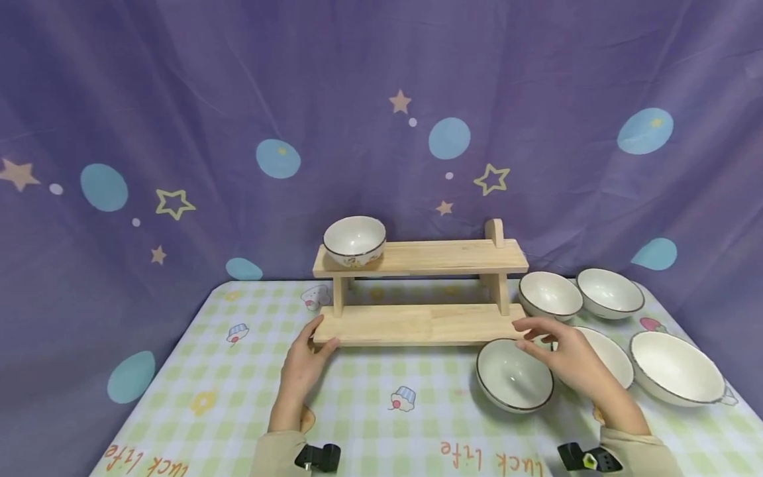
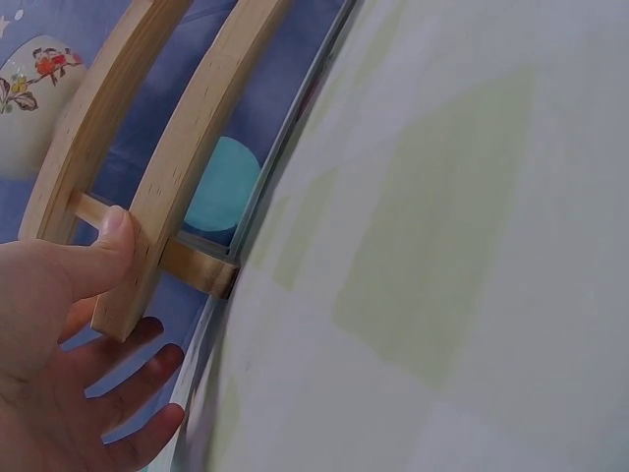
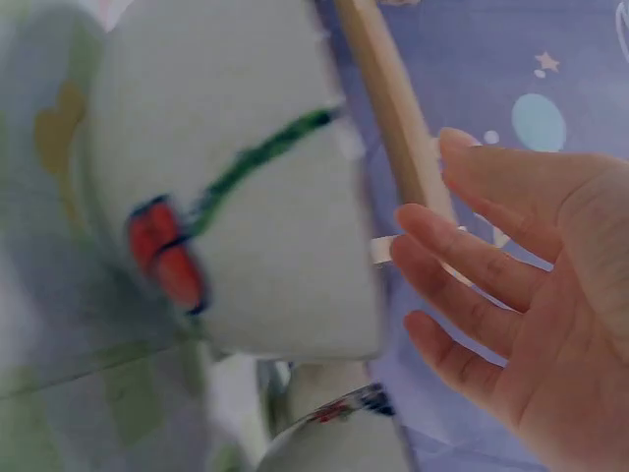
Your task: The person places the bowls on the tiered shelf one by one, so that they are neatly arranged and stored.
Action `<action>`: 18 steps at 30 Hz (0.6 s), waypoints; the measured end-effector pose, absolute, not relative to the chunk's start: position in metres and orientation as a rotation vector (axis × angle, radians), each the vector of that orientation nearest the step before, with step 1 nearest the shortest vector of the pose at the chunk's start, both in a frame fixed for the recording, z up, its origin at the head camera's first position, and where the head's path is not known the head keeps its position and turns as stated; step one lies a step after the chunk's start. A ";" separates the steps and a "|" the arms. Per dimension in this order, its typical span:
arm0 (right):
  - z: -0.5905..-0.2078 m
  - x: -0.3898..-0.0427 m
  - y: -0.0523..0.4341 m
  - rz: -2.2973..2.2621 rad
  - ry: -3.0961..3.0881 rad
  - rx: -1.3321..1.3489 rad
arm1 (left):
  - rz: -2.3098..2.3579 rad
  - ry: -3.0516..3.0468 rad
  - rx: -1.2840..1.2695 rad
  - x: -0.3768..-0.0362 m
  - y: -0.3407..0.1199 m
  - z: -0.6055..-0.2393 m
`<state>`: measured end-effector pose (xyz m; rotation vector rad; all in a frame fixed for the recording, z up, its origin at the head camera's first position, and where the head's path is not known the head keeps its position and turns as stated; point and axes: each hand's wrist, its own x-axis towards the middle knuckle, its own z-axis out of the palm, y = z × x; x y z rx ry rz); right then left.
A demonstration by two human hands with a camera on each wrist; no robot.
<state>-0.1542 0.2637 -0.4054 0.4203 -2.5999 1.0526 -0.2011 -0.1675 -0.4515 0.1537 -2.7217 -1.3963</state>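
Observation:
A two-tier wooden shelf (image 1: 417, 324) stands at the back of the table. My left hand (image 1: 303, 368) grips the left end of its lower board; in the left wrist view the thumb (image 2: 116, 231) presses on the board while the lower fingers spread beside it. My right hand (image 1: 569, 358) hovers at the board's right end with loosely bent fingers, holding nothing. Just below those fingertips sits a white bowl (image 1: 514, 377) with a dark rim. A flower-patterned bowl (image 1: 355, 235) rests on the upper board's left end.
Right of the shelf stand two more white bowls, one nearer (image 1: 550, 295) and one farther right (image 1: 609, 293). A shallow white dish (image 1: 614, 358) lies partly behind my right hand, beside a wider dish (image 1: 676, 368) with a handle. A purple curtain (image 1: 357, 79) hangs behind the checked tablecloth (image 1: 197, 358).

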 end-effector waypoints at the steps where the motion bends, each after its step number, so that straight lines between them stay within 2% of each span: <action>1: -0.408 -0.155 0.264 1.047 -2.602 0.419 | -1.394 -2.724 0.156 -0.200 -0.167 -0.452; 18: -0.430 -0.164 0.259 1.031 -2.657 0.364 | -1.381 -2.725 0.143 -0.200 -0.169 -0.453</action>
